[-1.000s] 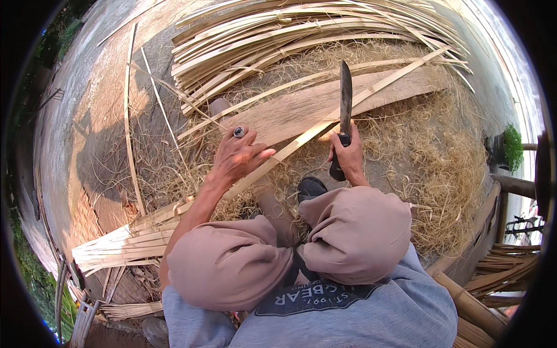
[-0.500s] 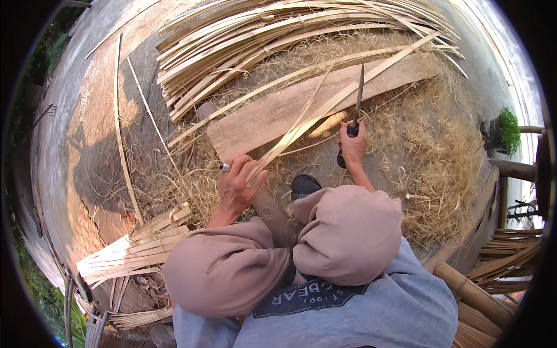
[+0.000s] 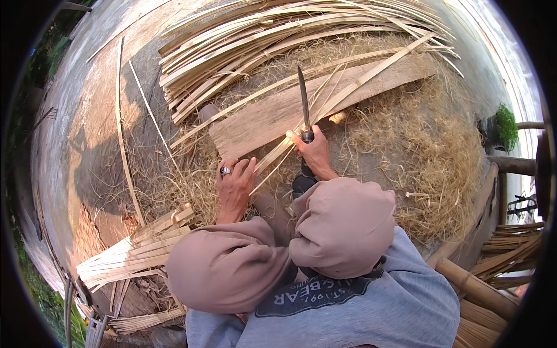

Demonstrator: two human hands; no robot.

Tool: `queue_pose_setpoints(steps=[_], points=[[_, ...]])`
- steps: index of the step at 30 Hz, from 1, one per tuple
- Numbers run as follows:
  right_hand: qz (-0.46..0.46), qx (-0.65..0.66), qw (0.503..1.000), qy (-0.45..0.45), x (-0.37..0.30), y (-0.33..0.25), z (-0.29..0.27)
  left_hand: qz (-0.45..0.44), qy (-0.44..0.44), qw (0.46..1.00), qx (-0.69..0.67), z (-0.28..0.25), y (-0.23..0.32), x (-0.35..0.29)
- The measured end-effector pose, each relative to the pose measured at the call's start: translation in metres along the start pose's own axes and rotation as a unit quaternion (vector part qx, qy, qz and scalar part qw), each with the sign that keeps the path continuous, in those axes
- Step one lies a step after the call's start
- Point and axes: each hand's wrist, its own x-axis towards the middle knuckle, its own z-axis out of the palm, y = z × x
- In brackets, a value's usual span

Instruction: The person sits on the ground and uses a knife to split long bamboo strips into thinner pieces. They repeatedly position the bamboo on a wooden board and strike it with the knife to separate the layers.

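My left hand (image 3: 234, 187), with a ring on one finger, is closed at the near end of a long pale bamboo strip (image 3: 380, 71). The strip slants away to the right across a wide wooden board (image 3: 249, 126). My right hand (image 3: 317, 154) grips the dark handle of a knife (image 3: 304, 100), its long blade pointing away from me and upward. The knife hand is beside the strip, its thumb and the blade's base at the strip. Thin slivers peel loose along the strip near the blade. How the left fingertips pinch the strip is partly hidden.
A large pile of bamboo strips (image 3: 232, 52) lies across the far side. Curly shavings (image 3: 429, 156) cover the ground at right. Cut strips (image 3: 136, 252) lie at lower left, and a bamboo pole (image 3: 473, 287) runs along the lower right. A dark shoe (image 3: 301, 184) shows between my knees.
My right hand with the knife has moved left, up against the strip near my left hand. The blade now leans left. My left hand has shifted only slightly.
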Motion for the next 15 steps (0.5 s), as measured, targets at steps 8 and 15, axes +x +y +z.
queue_pose_setpoints(steps=[8, 15], points=[[-0.104, 0.030, 0.990, 0.089, -0.002, 0.007, -0.012, 0.041, 0.080, 0.994, -0.054, -0.034, 0.019, -0.007], [-0.071, -0.107, 0.941, 0.312, 0.011, -0.012, -0.225, -0.285, -0.205, 0.916, -0.195, -0.017, -0.027, -0.078]])
